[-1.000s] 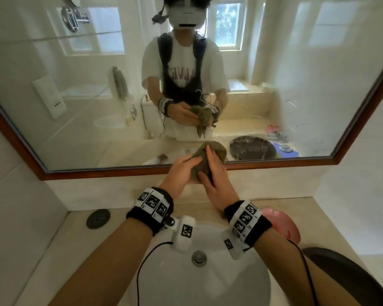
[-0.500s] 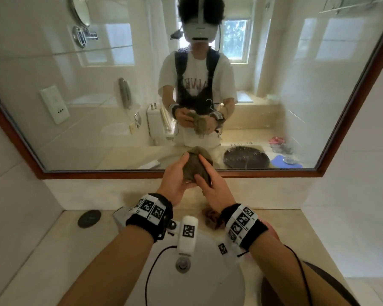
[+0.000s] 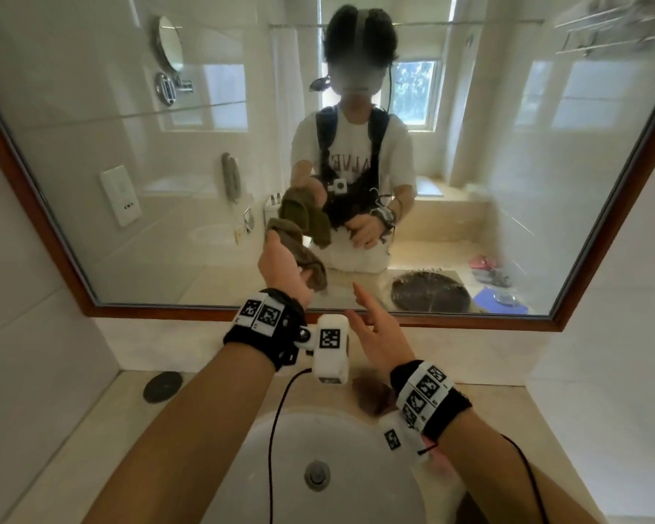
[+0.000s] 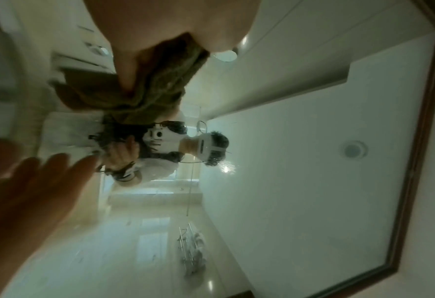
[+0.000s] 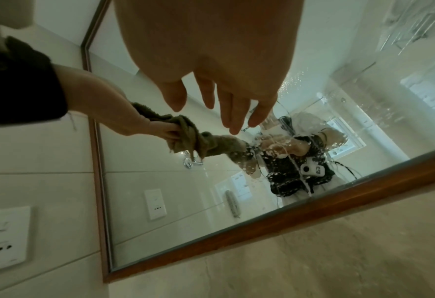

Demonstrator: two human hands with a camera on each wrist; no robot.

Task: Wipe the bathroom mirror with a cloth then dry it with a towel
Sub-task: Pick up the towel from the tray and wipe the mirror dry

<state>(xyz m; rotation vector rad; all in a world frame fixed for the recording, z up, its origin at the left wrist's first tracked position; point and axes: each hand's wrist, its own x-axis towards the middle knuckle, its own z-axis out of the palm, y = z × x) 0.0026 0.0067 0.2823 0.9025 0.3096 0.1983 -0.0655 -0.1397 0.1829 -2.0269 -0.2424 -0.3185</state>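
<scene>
The wide mirror (image 3: 507, 183) in a brown wooden frame hangs above the basin, and water drops speckle its lower middle (image 5: 287, 153). My left hand (image 3: 280, 260) grips a bunched olive-brown cloth (image 3: 299, 255) and holds it up to the glass, where the cloth (image 5: 185, 137) meets its own reflection. In the left wrist view the cloth (image 4: 145, 90) hangs from the curled fingers. My right hand (image 3: 369, 323) hovers lower and to the right, in front of the mirror's bottom rail. Its fingers (image 5: 234, 113) are straight and hold nothing.
A white sink basin (image 3: 243, 467) lies under my forearms, set in a beige counter. A dark round disc (image 3: 162, 386) sits at the counter's back left. A brown crumpled item (image 3: 371, 395) lies behind the basin. A white switch panel (image 5: 4, 238) is on the left wall.
My right hand has let go of the cloth and dropped back, open. My left hand has carried the cloth up and left onto the glass. The view has tilted upward.
</scene>
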